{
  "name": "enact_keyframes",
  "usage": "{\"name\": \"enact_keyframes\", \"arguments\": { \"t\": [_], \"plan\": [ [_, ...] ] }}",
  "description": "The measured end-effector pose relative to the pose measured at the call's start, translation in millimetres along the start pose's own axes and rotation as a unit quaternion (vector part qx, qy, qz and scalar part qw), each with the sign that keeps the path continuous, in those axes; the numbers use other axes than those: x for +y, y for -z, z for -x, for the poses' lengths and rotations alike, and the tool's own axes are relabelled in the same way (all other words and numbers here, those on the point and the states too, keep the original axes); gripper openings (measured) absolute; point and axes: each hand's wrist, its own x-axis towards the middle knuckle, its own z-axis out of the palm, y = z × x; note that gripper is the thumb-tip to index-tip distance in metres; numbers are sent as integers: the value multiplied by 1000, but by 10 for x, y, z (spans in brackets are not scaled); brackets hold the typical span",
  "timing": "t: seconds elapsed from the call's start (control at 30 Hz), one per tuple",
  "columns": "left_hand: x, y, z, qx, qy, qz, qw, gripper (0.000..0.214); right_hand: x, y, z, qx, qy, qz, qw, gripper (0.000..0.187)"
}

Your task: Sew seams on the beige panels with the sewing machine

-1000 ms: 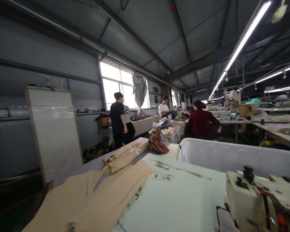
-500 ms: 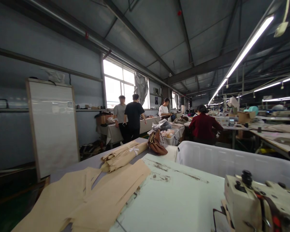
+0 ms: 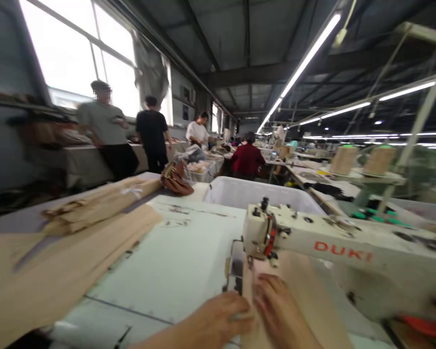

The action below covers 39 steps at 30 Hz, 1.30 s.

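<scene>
A cream sewing machine (image 3: 334,249) stands on the pale green table at the right, its head and presser foot over a strip of beige fabric (image 3: 305,286). At the strip's left edge, just in front of the needle area, my left hand (image 3: 218,317) has its fingers bent and pinched on the cloth. My right hand (image 3: 281,312) rests palm-down on the same fabric, fingers extended toward the presser foot. The two hands are close together but apart. Slight blur softens both hands, and the needle tip cannot be made out.
Flat beige fabric pieces (image 3: 80,271) and a tied bundle (image 3: 105,201) lie at the left. A brown handbag (image 3: 176,179) sits at the table's far edge. Behind the machine is a white plastic bin (image 3: 261,190). Several people are farther back; thread cones (image 3: 343,160) stand at the right.
My view has swung to the right and lower. The whole sewing machine, the fabric under it and both my hands have come into view. A person in grey has turned.
</scene>
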Motion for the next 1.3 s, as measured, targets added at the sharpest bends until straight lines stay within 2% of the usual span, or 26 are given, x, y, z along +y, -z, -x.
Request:
{"name": "enact_keyframes", "arguments": {
  "t": [0.03,0.1,0.2,0.3,0.4,0.57,0.77,0.97,1.03,1.2,1.3],
  "plan": [
    [-4,-23,3,11,13,-15,1000,49,-46,60,93,-34,13,-26,999,29],
    [-9,-34,30,19,14,-25,999,56,-147,138,218,-65,21,-42,997,29],
    [8,-7,60,40,5,-21,999,61,-211,136,316,-51,50,1,997,29],
    [17,25,23,62,-24,-24,997,58,-148,49,357,-39,89,36,995,33],
    [-20,65,-54,64,-17,-23,998,54,-71,-16,326,-49,98,45,993,33],
    [-178,99,-127,32,4,-26,999,59,-41,11,184,-71,66,49,994,30],
    [-441,4,-165,-5,18,-3,1000,66,5,20,42,-100,31,31,994,33],
    [-618,-78,-261,-9,17,-13,1000,77,46,46,-93,-139,-29,-1,990,39],
    [-633,-93,-265,-6,22,-17,1000,77,60,39,-89,-123,-33,-9,992,37],
    [-602,-95,-261,-2,18,-1,1000,70,81,-56,6,-38,-16,-31,999,27],
    [-617,-100,-268,8,21,-3,1000,72,82,-108,22,-27,-14,-22,999,27]
  ]
}}
